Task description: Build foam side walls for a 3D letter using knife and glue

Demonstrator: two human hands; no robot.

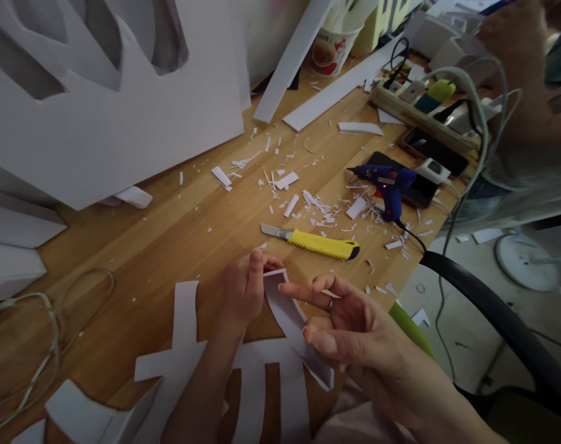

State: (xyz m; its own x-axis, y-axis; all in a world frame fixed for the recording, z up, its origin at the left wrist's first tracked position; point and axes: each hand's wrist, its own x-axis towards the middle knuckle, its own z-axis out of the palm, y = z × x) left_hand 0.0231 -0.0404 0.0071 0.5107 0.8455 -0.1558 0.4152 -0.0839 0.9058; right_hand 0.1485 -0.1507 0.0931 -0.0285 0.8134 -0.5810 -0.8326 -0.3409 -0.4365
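Note:
A curved strip of white foam board (287, 311) with raised edges stands tilted in front of me. My left hand (245, 287) grips its far end, with the fingers curled behind it and the thumb up. My right hand (354, 327) is at the strip's right side, fingers spread and bent; a ring is on one finger. The thumb and a fingertip overlap the strip's edge; whether they touch it I cannot tell. Beyond the hands lies a yellow utility knife (324, 244), blade out to the left. Below them are flat white cut-out foam board shapes (250, 394).
A blue glue gun (386, 185) with a red light rests by two phones. White scraps (321, 206) litter the table. A power strip (419, 111), paper cup (333, 49) and large white board (160, 135) stand farther back. Another person's arm (516, 80) is at right, above a black chair armrest (484, 320).

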